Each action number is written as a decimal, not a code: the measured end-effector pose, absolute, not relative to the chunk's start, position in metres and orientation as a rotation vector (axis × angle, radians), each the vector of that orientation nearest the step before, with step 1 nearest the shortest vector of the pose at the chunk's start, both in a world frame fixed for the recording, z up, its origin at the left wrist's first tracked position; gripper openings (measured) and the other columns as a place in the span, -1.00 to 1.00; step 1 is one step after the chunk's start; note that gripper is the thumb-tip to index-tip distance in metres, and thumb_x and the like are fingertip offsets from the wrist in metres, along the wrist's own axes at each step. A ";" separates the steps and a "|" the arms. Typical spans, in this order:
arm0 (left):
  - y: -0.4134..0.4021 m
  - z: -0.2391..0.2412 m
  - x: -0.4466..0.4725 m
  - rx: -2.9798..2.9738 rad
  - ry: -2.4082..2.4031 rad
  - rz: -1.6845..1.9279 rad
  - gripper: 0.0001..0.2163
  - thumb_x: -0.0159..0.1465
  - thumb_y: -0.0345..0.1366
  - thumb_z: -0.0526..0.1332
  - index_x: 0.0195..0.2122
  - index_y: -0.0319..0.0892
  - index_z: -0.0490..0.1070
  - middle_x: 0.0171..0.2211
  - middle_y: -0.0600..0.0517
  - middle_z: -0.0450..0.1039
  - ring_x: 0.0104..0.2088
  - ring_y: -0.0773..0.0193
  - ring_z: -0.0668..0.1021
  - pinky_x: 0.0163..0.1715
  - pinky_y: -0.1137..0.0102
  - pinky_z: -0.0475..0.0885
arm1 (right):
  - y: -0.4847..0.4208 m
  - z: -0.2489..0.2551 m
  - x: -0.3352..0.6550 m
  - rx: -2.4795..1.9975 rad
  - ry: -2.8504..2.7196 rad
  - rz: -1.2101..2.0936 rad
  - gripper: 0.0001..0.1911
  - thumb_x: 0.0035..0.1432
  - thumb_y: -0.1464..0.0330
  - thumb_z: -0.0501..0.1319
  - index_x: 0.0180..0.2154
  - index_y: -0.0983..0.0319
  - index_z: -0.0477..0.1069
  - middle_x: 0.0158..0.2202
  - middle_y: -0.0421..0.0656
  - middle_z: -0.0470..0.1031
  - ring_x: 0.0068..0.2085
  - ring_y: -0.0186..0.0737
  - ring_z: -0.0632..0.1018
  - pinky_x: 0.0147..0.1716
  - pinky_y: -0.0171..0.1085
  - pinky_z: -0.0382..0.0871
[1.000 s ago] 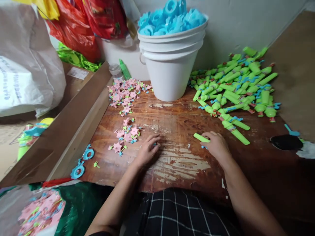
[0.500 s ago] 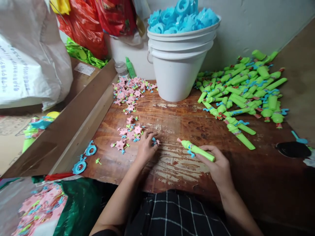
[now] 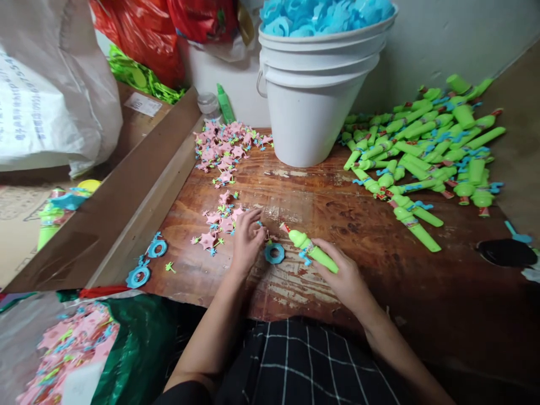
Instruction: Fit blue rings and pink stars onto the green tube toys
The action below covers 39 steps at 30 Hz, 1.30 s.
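Right now, the right hand (image 3: 343, 275) is closed around the lower end of a bright green plastic tube-shaped toy (image 3: 318, 256), held slanting over a worn brown wooden table (image 3: 312, 194), its red tip towards the left hand (image 3: 247, 239). Between the left hand and the toy lies a blue plastic ring (image 3: 275, 253). The left hand is half curled beside pink star-shaped plastic pieces (image 3: 207, 241); whether its fingertips pinch anything, I cannot tell. Similar green toys (image 3: 417, 149) lie heaped beyond the right hand.
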<state>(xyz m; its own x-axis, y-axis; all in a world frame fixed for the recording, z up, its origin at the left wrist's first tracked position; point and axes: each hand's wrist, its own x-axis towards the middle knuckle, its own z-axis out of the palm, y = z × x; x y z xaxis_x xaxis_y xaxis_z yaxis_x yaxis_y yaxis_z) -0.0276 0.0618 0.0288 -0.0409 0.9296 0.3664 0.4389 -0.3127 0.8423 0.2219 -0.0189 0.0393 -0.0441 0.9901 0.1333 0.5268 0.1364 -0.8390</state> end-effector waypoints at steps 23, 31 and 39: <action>0.027 0.030 0.003 0.674 0.935 1.227 -0.41 0.29 0.18 0.31 0.16 -0.16 0.42 0.02 -0.16 0.47 -0.01 -0.05 0.56 -0.04 0.15 0.55 | -0.036 0.040 0.212 -1.434 -1.704 0.998 -0.51 0.31 0.27 0.22 0.24 0.14 0.43 0.19 -0.07 0.54 0.17 -0.01 0.58 0.15 -0.12 0.49; 0.015 0.041 0.037 0.361 0.773 1.229 -0.19 0.16 -0.18 0.51 0.36 -0.18 0.15 0.05 -0.19 0.48 0.05 0.06 0.52 0.03 0.31 0.39 | -0.044 0.035 0.194 -1.502 -1.923 0.614 -0.49 0.28 0.44 0.09 0.25 0.22 0.35 0.12 0.06 0.55 0.07 0.07 0.61 0.02 -0.03 0.54; 0.000 0.041 0.042 0.794 0.669 1.129 -0.40 0.39 -0.05 0.32 0.34 -0.21 0.21 0.18 -0.23 0.37 0.16 0.01 0.44 0.16 0.25 0.34 | -0.040 0.042 0.196 -0.988 -0.664 1.999 -0.64 0.17 0.07 0.37 -0.26 0.19 0.38 -0.53 -0.32 0.36 -0.71 -0.55 0.07 -0.76 -0.47 -0.01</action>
<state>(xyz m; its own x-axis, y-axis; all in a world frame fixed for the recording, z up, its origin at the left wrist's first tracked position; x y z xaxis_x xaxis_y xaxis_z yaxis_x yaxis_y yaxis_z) 0.0418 0.0005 0.0406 0.2955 0.9529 -0.0689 -0.5178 0.2203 0.8267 0.1959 -0.0404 0.0416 -0.3821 0.8294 -0.4076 -0.4206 -0.5488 -0.7225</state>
